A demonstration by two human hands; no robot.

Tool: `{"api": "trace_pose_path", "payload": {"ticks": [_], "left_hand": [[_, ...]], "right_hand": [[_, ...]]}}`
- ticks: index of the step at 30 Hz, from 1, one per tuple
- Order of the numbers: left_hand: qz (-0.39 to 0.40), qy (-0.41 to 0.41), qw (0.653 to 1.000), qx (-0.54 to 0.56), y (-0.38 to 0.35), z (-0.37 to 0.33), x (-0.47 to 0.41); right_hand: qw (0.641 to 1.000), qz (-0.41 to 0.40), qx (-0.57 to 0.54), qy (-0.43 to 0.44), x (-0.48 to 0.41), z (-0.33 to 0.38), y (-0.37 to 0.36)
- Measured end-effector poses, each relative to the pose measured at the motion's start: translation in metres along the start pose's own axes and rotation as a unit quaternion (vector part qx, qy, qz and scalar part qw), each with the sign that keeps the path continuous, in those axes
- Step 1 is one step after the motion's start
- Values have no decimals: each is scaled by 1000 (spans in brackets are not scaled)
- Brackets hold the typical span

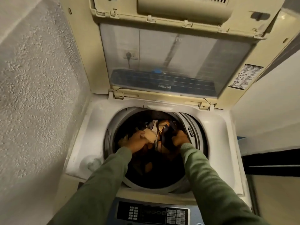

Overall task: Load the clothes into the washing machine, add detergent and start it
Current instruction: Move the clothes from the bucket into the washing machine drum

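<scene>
A cream top-loading washing machine (215, 127) stands in front of me with its lid (175, 65) folded up and back. The round drum holds a dim heap of clothes (159, 127) in white, tan and dark colours. Both my arms, in green sleeves, reach down into the drum. My left hand (134, 140) grips a pale tan piece of cloth at the left of the heap. My right hand (180, 138) grips dark cloth at the right, close to the drum's grey rim (191, 127). The bottom of the drum lies in shadow.
The control panel (152, 213) with buttons and a display sits at the near edge. A rough plastered wall (35, 95) runs close along the left side. A pale wall and a dark strip (272, 161) stand at the right. No detergent container shows.
</scene>
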State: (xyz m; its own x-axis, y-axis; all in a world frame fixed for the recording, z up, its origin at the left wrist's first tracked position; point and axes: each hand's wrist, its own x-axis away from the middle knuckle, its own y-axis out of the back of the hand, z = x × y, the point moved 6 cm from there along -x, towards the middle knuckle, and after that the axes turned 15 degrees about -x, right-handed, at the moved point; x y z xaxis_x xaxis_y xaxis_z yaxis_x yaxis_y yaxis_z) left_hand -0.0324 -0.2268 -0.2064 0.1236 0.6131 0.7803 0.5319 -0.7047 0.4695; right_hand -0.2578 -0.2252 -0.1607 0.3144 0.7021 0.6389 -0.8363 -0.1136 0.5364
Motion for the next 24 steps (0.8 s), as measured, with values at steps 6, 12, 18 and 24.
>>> {"api": "trace_pose_path", "payload": {"ticks": [6,12,18,24], "left_hand": [[-27,-16,999,12,-14,29,-39],[-82,-73,993,46,20,-36,74],[-144,-92,984,41,22,-43,116],[-166,-107,979,55,22,-47,155]], "right_hand": [[996,66,57,25,20,6,0],[989,110,68,78,47,24,14],[974,144,58,163,83,38,23],[963,155,72,210,125,46,31]]}}
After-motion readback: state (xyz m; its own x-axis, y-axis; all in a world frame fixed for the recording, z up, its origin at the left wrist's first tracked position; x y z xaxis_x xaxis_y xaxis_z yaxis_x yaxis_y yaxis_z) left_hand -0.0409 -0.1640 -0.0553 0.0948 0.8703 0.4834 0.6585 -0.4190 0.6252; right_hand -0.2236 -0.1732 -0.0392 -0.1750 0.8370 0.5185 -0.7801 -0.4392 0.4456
